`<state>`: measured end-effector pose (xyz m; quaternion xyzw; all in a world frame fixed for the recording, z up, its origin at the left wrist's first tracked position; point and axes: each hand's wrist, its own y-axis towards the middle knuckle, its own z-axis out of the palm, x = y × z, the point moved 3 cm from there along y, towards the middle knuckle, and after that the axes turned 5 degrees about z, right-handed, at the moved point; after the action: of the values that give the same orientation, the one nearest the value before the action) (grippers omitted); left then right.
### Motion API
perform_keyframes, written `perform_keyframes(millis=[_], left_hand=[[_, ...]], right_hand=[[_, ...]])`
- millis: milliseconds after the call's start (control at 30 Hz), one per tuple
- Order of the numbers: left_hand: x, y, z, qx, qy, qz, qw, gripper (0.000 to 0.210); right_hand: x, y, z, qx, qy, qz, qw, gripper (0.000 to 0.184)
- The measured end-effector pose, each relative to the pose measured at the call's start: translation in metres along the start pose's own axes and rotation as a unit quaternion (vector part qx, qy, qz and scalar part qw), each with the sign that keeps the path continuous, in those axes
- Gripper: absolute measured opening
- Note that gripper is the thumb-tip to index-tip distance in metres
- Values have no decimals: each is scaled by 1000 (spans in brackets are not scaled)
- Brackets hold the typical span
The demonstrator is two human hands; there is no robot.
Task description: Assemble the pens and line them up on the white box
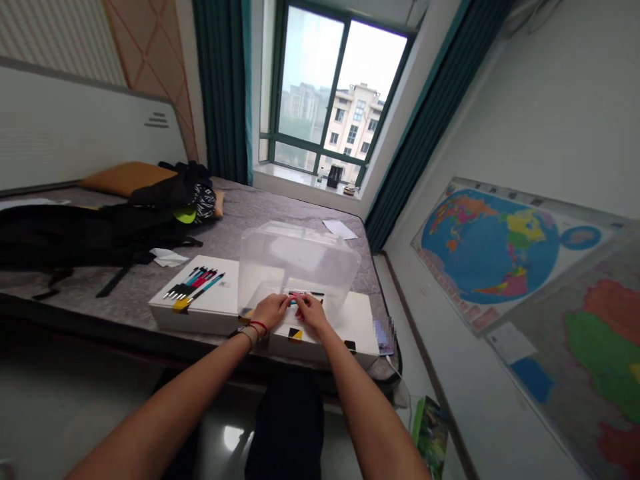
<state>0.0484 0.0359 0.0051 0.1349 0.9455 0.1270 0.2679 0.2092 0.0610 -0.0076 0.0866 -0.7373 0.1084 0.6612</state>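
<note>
My left hand (273, 310), with bands on its wrist, and my right hand (310, 311) meet fingertip to fingertip. Both are closed in a pinch on a small teal pen (293, 303), mostly hidden by the fingers. They work at the open front of a clear plastic bin (300, 257) lying on its side. Just beyond the fingers, dark pens (313, 293) lie at the bin's opening. Under my hands is a white box (357, 327) with yellow-and-black tape. To the left, several assembled pens (197, 283) in teal, red and black lie in a row on another white box (165, 313).
The boxes stand on a grey mattress (240, 207). A black backpack (100, 230) and a crumpled tissue (169, 257) lie to the left. White paper (340, 229) is behind the bin. A phone (383, 335) with a white cable sits at the right edge.
</note>
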Motion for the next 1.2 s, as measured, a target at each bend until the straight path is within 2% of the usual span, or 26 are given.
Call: perform_keyframes(millis=[133,233,333,633,833,1067,1200], left_hand=[[0,-1,2,1,3,4,1000,47],[0,0,0,3,-25,19,1000,43],[0,0,0,11,-27,30,999,43],[-3,-1,-3,13,-24,23,999,50],[-7,9,-4,36,0,26,999,51],[-4,11,0,20,-13,110,994,37],[0,4,2,-15,-41,98,994,31]], right_hand=[[-6,5,0,-12,-29,5,999,50],[-7,7,-1,-21,-24,-14,999,44],[-8,7,-2,-21,6,-1,1000,40],[-4,4,-4,-26,51,11,998,52],[-9,8,-9,-31,66,55,996,46],[-11,12,-8,-41,51,47,997,46],[-12,12,-9,-46,47,47,997,42]])
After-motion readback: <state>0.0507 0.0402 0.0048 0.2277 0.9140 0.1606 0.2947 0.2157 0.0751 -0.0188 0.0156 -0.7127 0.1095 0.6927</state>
